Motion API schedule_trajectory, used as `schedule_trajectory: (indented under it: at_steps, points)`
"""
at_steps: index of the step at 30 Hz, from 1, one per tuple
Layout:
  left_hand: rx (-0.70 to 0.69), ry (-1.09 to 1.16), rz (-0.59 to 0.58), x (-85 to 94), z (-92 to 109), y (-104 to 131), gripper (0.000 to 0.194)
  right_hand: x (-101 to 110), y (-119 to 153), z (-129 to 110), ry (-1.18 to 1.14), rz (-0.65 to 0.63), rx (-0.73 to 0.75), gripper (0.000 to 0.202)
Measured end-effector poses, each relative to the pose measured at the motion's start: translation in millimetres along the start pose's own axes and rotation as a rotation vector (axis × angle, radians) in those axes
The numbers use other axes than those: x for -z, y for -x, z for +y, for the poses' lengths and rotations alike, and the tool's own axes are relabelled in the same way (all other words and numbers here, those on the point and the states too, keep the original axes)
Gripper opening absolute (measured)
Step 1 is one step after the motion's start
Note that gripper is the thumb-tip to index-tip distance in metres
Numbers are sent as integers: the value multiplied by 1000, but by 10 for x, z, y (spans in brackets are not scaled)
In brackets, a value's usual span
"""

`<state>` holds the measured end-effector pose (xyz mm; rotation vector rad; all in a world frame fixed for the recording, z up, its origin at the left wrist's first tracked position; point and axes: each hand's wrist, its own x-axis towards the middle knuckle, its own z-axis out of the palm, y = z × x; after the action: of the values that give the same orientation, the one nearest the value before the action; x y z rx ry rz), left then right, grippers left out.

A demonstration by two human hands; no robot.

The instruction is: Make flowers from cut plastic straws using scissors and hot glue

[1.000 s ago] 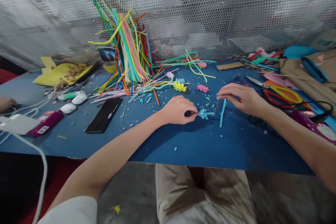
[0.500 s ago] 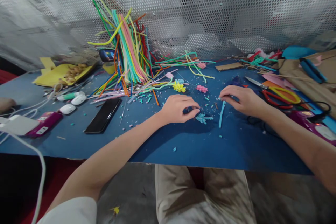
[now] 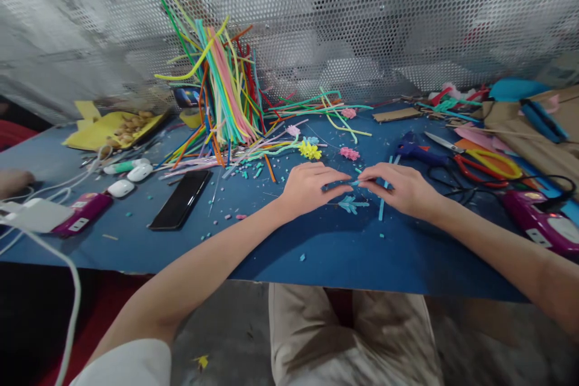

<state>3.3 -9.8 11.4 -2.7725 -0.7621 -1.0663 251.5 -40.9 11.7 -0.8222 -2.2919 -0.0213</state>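
Observation:
Over the table, my left hand [image 3: 312, 188] and my right hand [image 3: 400, 188] meet fingertip to fingertip. Between them is a short piece of blue pipe cleaner [image 3: 355, 183], which the thumb and fingers of both hands pinch. Just below the fingertips, a light-blue sprig [image 3: 349, 204] of short fuzzy pieces lies on the table. A straight blue pipe cleaner strip [image 3: 381, 210] lies partly hidden under my right hand. Beyond my hands are a yellow fuzzy flower [image 3: 310, 150] and a pink fuzzy flower [image 3: 349, 154].
A tall bundle of pipe cleaners [image 3: 224, 84] stands at the back left, near a black phone [image 3: 180, 200]. Right of my hands lie a dark-blue glue gun [image 3: 420, 152], scissors [image 3: 491, 163] and a purple power strip [image 3: 538, 220]. Small cut bits [image 3: 303, 257] dot the blue table.
My right hand has moved left and my left hand slightly right, so their fingertips now meet at a small blue piece. The glue gun behind the right hand shows more fully.

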Motion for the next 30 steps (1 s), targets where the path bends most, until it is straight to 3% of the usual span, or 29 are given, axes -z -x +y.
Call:
schedule_trajectory:
  at_steps: [9,13,18,23,30]
  points:
    - [13,6,-117,-45,22,-9,27,-77,22,40,-1,-33,17,17]
    - [34,-15,-128,-22,37,-25,24,10,-6,131,-6,-105,-2,18]
    - [101,17,-104,29,-23,-14,20,348,11,488,171,-351,154,19]
    - [136,38,-109,-2,-99,9,20,428,129,840,401,-419,142,15]
    - [148,64,-109,-6,-103,6,21,310,63,738,492,-431,220,18]
